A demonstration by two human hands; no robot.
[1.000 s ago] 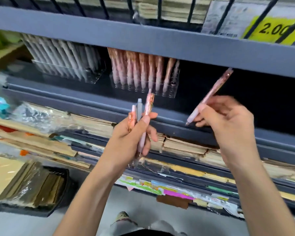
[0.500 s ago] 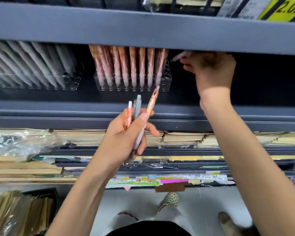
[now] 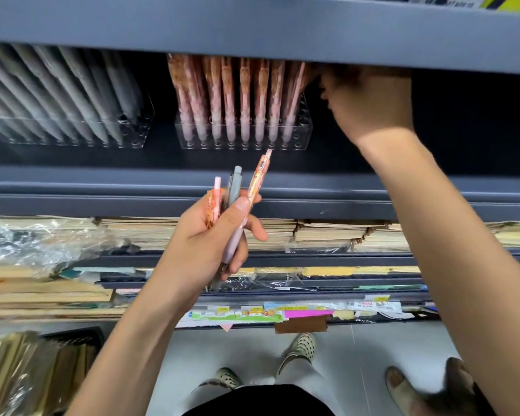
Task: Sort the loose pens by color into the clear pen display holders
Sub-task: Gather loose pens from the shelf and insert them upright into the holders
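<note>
I judge this mid-placement at the pink holder [image 3: 304,136], twelve o'clock. My right hand [image 3: 370,106] is raised to its three o'clock end, tucked under the upper shelf [image 3: 252,28]; whether its fingers pinch a pen I cannot tell. My left hand [image 3: 204,244] hangs at six o'clock, fingers curled round the loose pens [image 3: 234,187]. Next calls for finding a free hole squarely.

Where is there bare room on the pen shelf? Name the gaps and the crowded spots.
Free: the dark strip between the grey pen holder and the pink pen holder; the shelf floor in front of both; the dark stretch right of the right hand, seemingly bare. Crowded: both holders are nearly full, and the right hand sits at the pink holder's right end.
</note>
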